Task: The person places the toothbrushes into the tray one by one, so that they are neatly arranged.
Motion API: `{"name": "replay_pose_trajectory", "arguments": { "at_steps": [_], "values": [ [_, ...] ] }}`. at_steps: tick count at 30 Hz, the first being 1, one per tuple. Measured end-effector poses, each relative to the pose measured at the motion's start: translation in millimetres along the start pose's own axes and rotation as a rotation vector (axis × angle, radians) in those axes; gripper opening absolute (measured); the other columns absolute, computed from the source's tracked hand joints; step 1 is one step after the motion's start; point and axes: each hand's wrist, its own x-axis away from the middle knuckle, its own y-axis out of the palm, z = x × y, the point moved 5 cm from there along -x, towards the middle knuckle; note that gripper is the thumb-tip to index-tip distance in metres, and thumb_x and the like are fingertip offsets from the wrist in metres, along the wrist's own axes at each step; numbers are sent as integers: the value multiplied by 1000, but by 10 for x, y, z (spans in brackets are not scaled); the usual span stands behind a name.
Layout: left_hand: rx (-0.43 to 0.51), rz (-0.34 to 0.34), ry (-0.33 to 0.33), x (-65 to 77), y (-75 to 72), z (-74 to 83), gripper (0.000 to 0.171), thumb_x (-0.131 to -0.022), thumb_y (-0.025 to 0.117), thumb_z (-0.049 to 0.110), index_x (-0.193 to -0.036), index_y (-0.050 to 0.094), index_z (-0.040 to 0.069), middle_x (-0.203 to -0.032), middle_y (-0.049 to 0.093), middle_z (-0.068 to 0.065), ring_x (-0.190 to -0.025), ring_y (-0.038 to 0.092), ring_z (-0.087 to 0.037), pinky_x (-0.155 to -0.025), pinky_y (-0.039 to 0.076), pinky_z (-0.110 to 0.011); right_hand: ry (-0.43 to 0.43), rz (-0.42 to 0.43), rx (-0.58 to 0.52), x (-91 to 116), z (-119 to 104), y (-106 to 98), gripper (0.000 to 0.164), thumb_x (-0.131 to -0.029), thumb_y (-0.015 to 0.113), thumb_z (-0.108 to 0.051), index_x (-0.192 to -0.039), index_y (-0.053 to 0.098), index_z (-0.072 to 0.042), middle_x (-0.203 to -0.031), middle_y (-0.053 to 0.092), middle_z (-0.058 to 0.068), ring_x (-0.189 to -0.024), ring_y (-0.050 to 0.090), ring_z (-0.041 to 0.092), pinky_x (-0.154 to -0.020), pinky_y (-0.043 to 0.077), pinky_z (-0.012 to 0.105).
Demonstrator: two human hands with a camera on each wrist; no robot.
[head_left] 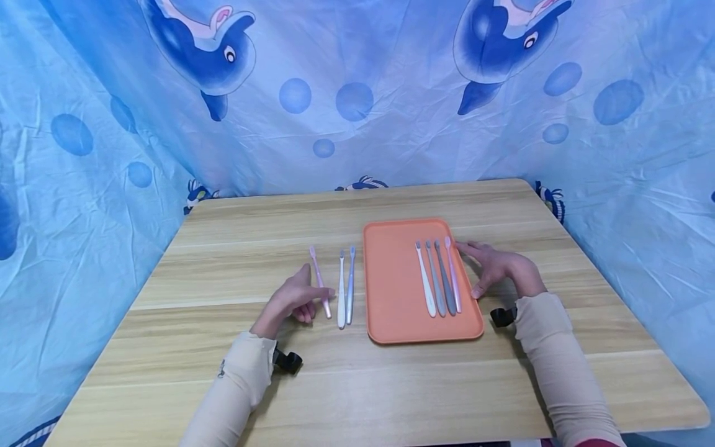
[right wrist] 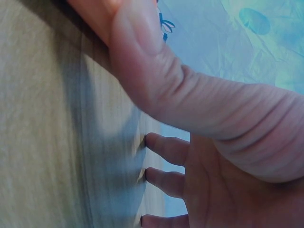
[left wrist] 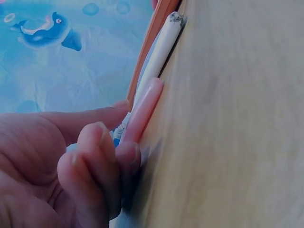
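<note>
The orange tray (head_left: pixel 391 279) lies on the wooden table (head_left: pixel 424 385), and the two hands are well apart, one on each side of it. Left of the tray, the left hand (head_left: pixel 292 295) is at a pink toothbrush (head_left: pixel 318 273), its thumb stretched across the handle, index finger extended, other fingers curled — whether it grips the brush, I cannot tell. Between that brush and the tray lie a white toothbrush (head_left: pixel 341 295) and, nearer the tray, a blue toothbrush (head_left: pixel 350 282), heads toward the tray's far end. At the tray's right rim, the right hand (head_left: pixel 497 264) is spread, thumb touching the rim. In the tray's right half, four brushes lie in a row: a second white toothbrush (head_left: pixel 426 282), a grey toothbrush (head_left: pixel 436 279), a dark grey toothbrush (head_left: pixel 445 279) and — beside the right rim — a second pink toothbrush (head_left: pixel 453 276). Behind the tray hangs a blue dolphin curtain (head_left: pixel 391 149).
</note>
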Motion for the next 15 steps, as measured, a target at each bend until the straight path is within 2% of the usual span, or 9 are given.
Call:
{"name": "replay_pose_trajectory", "arguments": {
  "at_steps": [7, 11, 15],
  "values": [
    [-9, 9, 8, 9, 14, -9, 121, -88, 77, 32, -158, -18, 4, -51, 58, -5, -35, 52, -11, -32, 46, -23, -13, -7, 14, 8, -38, -21, 137, -59, 94, -44, -161, 8, -12, -163, 3, 33, -147, 2, 62, -113, 19, 81],
    [-35, 9, 0, 20, 30, -4, 125, -86, 78, 33, -157, -21, 4, -51, 57, -4, -35, 50, -11, -32, 45, -23, -15, 5, -7, 3, 3, -9, 142, -55, 93, -54, -162, 8, -14, -163, 2, 33, -147, 2, 62, -113, 18, 81],
    [-56, 7, -6, 32, 44, -12, 126, -86, 79, 33, -157, -22, 5, -52, 57, -4, -36, 50, -12, -33, 46, -24, -18, 10, -21, 16, 5, -4, 142, -53, 93, -55, -162, 10, -16, -163, 3, 33, -147, 2, 61, -114, 17, 81]
  ]
}}
